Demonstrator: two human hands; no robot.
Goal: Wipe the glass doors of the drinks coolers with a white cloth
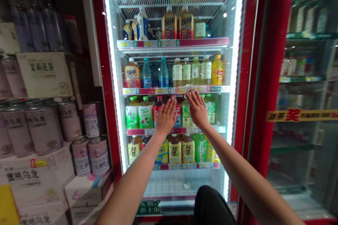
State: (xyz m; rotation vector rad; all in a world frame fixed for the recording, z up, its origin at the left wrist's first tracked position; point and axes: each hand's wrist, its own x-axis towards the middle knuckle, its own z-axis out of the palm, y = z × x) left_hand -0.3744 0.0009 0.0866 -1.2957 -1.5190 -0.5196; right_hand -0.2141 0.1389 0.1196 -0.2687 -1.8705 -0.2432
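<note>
My left hand (166, 116) lies flat with its fingers stretched out and a ring on one finger. It appears to rest on the glass door (171, 179) of a lit drinks fridge, in front of red-capped bottles. To the right and a little higher, my right hand (196, 109) presses a crumpled white tissue (189, 92) at its fingertips, level with a shelf's price strip (148, 91). Behind the hands stand green tea bottles (145, 112), partly hidden by fingers and forearms.
Stacked cans (42, 126) and cartons (43, 74) stand along the left. A second fridge (306, 147) with a yellow banner (303, 115) is on the right, beyond the red door frame (281, 56). My dark-clothed knee (213, 205) shows below.
</note>
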